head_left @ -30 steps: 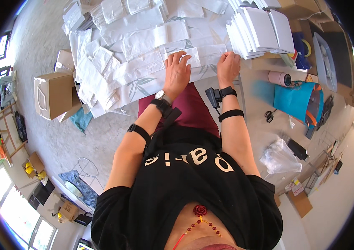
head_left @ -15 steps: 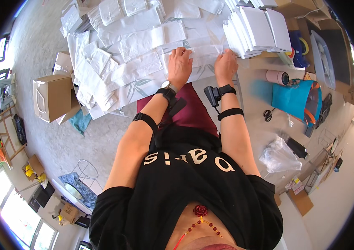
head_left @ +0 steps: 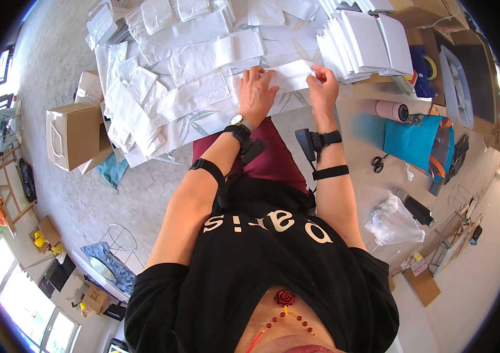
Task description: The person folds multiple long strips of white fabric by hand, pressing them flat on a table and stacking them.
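Observation:
A thin white plastic bag [head_left: 290,77] lies spread along the near edge of the table, between my two hands. My left hand [head_left: 256,95] rests on its left part, thumb apart from the fingers. At the other end my right hand [head_left: 323,89] pinches the bag's right edge between thumb and fingers. Left of my left hand, more flat white plastic bags [head_left: 194,97] lie in overlapping rows. A stack of folded white sheets or cards [head_left: 370,44] stands just beyond my right hand.
The table's patterned cover [head_left: 194,125] shows along the front edge. Cardboard boxes [head_left: 73,136] stand on the floor at left. To the right are a pink cylinder [head_left: 392,110], a blue bag [head_left: 414,143], scissors [head_left: 378,163] and a clear plastic bag [head_left: 396,220].
My right hand has shifted slightly right and now pinches the bag's edge. The strip between my hands looks whiter and more folded. My left hand has barely moved, its thumb slightly farther out.

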Demonstrator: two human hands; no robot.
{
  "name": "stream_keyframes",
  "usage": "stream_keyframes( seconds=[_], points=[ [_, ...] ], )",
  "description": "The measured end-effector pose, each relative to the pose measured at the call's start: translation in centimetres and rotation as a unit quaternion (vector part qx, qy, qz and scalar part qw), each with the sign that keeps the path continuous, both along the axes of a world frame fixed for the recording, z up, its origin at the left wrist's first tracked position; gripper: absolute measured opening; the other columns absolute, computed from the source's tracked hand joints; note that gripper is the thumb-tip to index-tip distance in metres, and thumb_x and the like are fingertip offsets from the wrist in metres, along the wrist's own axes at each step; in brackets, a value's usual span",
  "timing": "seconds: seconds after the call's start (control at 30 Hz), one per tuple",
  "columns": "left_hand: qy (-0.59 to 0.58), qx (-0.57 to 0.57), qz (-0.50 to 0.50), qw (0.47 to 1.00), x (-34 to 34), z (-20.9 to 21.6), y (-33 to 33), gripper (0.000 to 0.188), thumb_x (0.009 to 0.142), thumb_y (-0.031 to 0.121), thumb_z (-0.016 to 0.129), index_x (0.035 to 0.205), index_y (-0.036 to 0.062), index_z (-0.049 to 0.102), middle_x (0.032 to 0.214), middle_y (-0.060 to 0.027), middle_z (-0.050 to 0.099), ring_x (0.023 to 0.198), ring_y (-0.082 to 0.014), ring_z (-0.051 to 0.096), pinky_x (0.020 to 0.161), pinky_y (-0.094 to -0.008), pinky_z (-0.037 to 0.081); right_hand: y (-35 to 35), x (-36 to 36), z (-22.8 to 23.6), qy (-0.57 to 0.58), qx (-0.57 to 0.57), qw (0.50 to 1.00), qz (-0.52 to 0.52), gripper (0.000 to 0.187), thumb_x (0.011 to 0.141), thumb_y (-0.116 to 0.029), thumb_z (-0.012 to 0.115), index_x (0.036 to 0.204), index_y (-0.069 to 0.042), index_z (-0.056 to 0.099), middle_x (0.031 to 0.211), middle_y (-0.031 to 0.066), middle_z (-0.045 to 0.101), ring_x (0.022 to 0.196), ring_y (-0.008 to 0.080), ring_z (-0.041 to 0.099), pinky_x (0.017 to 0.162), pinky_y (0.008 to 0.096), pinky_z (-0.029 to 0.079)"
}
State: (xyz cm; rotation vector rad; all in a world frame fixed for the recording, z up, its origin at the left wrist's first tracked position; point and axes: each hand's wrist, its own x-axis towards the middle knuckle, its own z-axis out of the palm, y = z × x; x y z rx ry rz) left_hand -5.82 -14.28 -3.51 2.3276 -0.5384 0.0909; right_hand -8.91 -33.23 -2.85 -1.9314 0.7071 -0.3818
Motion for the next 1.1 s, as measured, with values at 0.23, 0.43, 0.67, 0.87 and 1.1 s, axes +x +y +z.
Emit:
stream_keyframes(
  seconds=[0.23,0.43,0.67,0.87,1.1],
  points=[
    [0.002,0.010,0.000,1.000,-0.1,-0.2,0.0,0.052,0.078,0.016,0.086,0.128,0.0127,0.070,0.124,-0.0114,0.056,0.109,-0.0326,0.056,0.095,-0.0459,0.047,3.0,-0.3,3.2,-0.084,0.002,0.996,0.009,0.050,0.088,-0.001,0.074,0.136,-0.003,0.062,0.122,0.0094,0.066,0.109,0.0182,0.063,0.096,0.0324,0.054],
    [0.030,-0.001,-0.003,1.000,-0.2,0.0,-0.2,0.055,0.075,0.016,0.087,0.127,0.0141,0.071,0.128,-0.0115,0.053,0.119,-0.0350,0.051,0.098,-0.0469,0.043,5.9,-0.9,3.4,-0.148,0.025,0.988,0.044,0.049,0.090,0.000,0.071,0.138,-0.006,0.060,0.120,0.0105,0.067,0.102,0.0216,0.066,0.091,0.0354,0.055],
    [0.243,-0.238,0.086,0.936,0.7,2.1,1.2,0.037,0.097,0.029,0.075,0.120,0.0014,0.069,0.104,-0.0129,0.068,0.088,-0.0249,0.070,0.076,-0.0358,0.058,8.4,-1.2,4.2,-0.154,-0.012,0.985,0.082,0.049,0.092,0.003,0.068,0.139,-0.005,0.058,0.116,0.0114,0.067,0.101,0.0235,0.068,0.089,0.0362,0.056],
    [0.399,-0.379,0.166,0.818,0.3,5.1,2.2,0.044,0.100,0.037,0.072,0.108,-0.0057,0.065,0.092,-0.0138,0.073,0.077,-0.0166,0.072,0.065,-0.0305,0.058,10.9,-1.3,2.0,-0.162,0.043,0.973,0.158,0.061,0.090,0.003,0.069,0.147,-0.004,0.049,0.123,0.0149,0.065,0.106,0.0290,0.068,0.092,0.0399,0.055],
    [0.279,-0.266,0.195,0.902,0.5,-1.4,4.5,0.028,0.095,0.020,0.073,0.102,-0.0075,0.071,0.080,-0.0114,0.073,0.067,-0.0144,0.069,0.058,-0.0315,0.055,8.7,-2.6,1.7,-0.163,-0.068,0.965,0.193,0.066,0.088,-0.008,0.075,0.148,-0.006,0.049,0.124,0.0138,0.065,0.111,0.0279,0.065,0.094,0.0383,0.053]
  ],
)
